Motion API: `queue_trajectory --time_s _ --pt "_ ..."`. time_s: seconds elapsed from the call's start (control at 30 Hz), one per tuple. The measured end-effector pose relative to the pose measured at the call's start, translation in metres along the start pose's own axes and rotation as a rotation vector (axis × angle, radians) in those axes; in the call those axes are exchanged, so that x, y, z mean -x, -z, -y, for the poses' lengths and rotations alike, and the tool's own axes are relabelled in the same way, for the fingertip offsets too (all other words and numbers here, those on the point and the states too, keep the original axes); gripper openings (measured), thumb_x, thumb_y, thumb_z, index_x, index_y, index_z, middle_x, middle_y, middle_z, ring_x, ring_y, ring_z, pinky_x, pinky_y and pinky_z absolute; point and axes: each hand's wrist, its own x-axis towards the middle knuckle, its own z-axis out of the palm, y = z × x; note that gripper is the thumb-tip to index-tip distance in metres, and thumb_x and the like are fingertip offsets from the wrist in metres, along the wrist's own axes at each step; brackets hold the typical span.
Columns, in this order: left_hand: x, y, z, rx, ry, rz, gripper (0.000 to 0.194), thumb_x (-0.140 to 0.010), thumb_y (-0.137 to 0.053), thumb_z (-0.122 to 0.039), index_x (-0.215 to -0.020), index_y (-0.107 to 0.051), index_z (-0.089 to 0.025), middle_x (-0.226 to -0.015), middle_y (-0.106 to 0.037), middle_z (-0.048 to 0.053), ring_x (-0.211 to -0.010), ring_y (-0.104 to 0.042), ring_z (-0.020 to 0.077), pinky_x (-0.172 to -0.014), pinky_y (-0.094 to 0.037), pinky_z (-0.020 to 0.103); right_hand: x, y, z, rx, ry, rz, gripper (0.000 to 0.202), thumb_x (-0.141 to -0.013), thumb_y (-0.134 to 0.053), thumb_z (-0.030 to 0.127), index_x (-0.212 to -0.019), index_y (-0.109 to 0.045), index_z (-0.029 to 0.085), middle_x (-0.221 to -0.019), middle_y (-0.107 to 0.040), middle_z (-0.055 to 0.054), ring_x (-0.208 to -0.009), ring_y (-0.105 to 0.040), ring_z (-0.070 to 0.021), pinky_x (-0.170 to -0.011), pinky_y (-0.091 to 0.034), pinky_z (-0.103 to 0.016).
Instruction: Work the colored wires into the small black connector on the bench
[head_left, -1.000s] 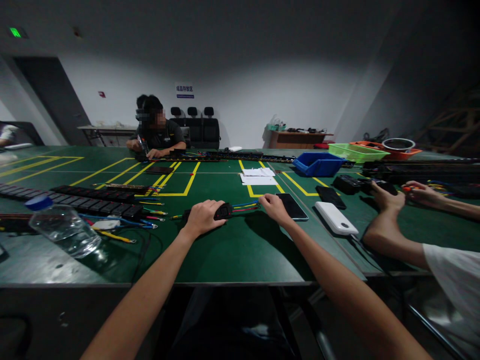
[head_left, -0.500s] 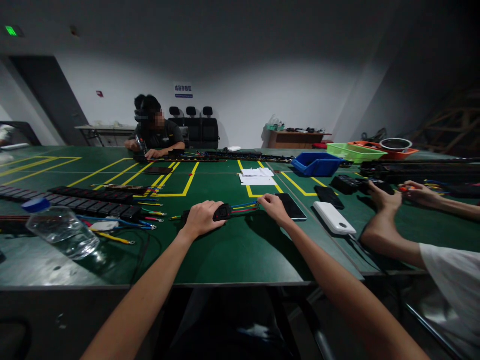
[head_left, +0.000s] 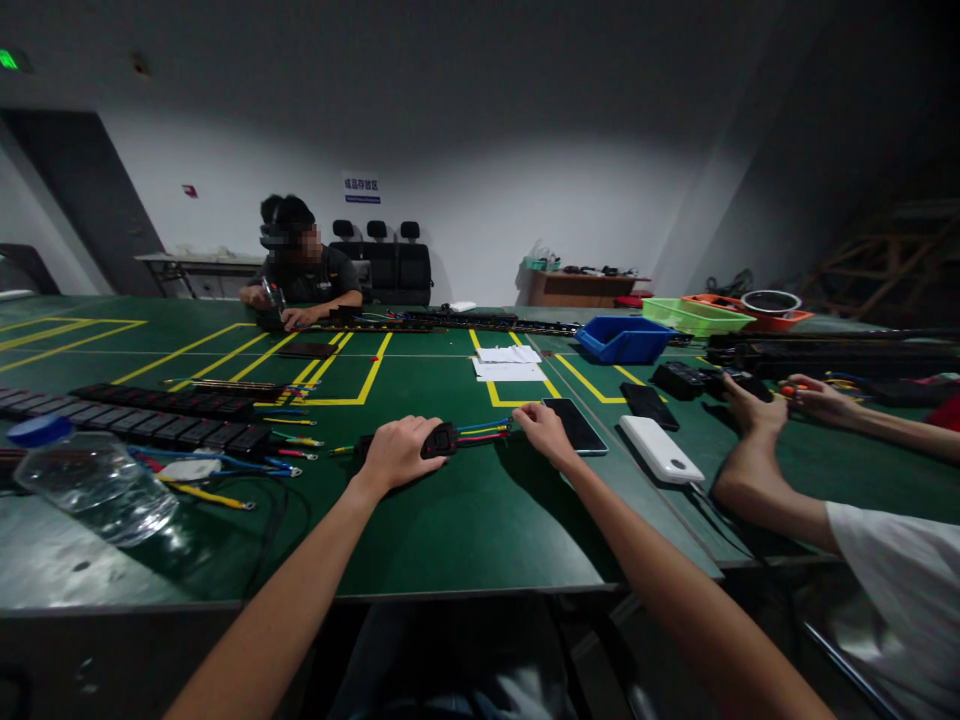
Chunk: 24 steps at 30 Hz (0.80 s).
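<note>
My left hand [head_left: 397, 452] is wrapped over a black module [head_left: 441, 440] that lies on the green table [head_left: 450, 530]. Blue, green and red wires [head_left: 482, 433] run out of the module's right end, and a yellow-green wire shows at its left end. At the tips of those wires, my right hand [head_left: 541, 432] is pinched; its fingers hide what exactly they hold. Just behind my right hand lies a dark tablet [head_left: 581, 426].
Left are a water bottle [head_left: 97, 490] and a row of black modules [head_left: 172, 428] with wires. Right are a white power bank [head_left: 660, 450], a black phone [head_left: 649, 405], a blue bin [head_left: 622, 341] and another person's hands [head_left: 754, 408]. A person sits across.
The whole view has shifted slightly, so the far objects sit lower and further left. My hands keep the same hold on the module and at the wire tips.
</note>
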Motion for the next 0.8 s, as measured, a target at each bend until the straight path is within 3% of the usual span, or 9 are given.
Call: queue_trajectory --time_s 0.23,0.37,0.53,0.8 --pt "-0.004 0.003 0.001 0.025 -0.014 0.069 0.060 -0.088 -0.066 -0.058 -0.133 -0.058 -0.019 -0.115 -0.070 0.011 -0.102 -0.065 0.0276 -0.084 -0.049 0.036 0.007 -0.002 0.007 -0.111 -0.025 -0.106 0.030 -0.081 -0.053 0.045 -0.086 -0.065 0.018 -0.082 -0.069 -0.006 -0.074 -0.062 -0.0204 -0.068 -0.043 -0.030" --pt "-0.014 0.006 0.003 0.069 0.014 0.182 0.063 -0.084 -0.069 -0.060 -0.131 -0.059 -0.019 -0.114 -0.070 0.010 -0.100 -0.065 0.0271 -0.083 -0.049 0.037 0.021 -0.012 0.011 -0.148 -0.054 -0.162 0.030 -0.083 -0.054 0.044 -0.096 -0.062 0.018 -0.069 -0.060 0.000 -0.062 -0.055 -0.0186 -0.062 -0.040 -0.030" --pt "-0.021 0.004 0.000 0.111 0.054 0.237 0.051 -0.085 -0.073 -0.050 -0.125 -0.062 -0.022 -0.113 -0.068 0.007 -0.102 -0.062 0.0266 -0.084 -0.047 0.038 0.040 -0.022 0.019 -0.216 -0.094 -0.143 0.025 -0.086 -0.055 0.041 -0.097 -0.059 0.019 -0.064 -0.052 0.004 -0.059 -0.051 -0.0171 -0.057 -0.038 -0.027" --pt "-0.011 0.007 -0.009 0.160 0.088 0.258 0.041 -0.088 -0.068 -0.027 -0.128 -0.059 -0.028 -0.116 -0.066 0.005 -0.104 -0.059 0.0266 -0.085 -0.045 0.039 0.058 -0.026 0.036 -0.208 -0.020 0.039 0.019 -0.091 -0.052 0.035 -0.098 -0.060 0.019 -0.062 -0.050 0.004 -0.055 -0.050 -0.0146 -0.051 -0.036 -0.025"
